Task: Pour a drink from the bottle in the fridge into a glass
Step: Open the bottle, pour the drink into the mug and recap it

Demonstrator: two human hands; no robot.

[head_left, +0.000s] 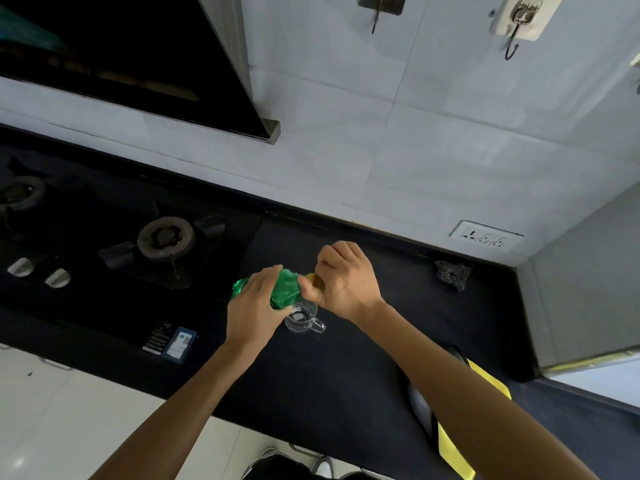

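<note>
While gripped round the body by left hand (252,306), green bottle (285,289) tilted near level, just above glass (304,318) on black counter (381,341). Right hand (346,282) curled round yellow cap (310,278) at neck, thumb pressed against it. Looks like cap-twisting step, pouring not yet begun.

Judged thin plastic: soft wall, crinkled under fingers, likely to dent and spurt if squeezed once open. Probably light; fill level not readable. Possibly damp and slippery from fridge, cannot confirm. Best held mid-body, firm without crushing, neck raised until cap off.

Glass small, clear, handled, seemingly empty. Fragile and light, easy to knock with bottle shoulder, directly beneath both hands.

Gas hob (165,238) well to left. Scouring pad (453,273) near back wall, well apart. Wall socket (486,236) above it: splashes to be kept away. Small packets (169,342) at counter edge beside left forearm. Yellow item (491,379) under right forearm, partly hidden.
</note>
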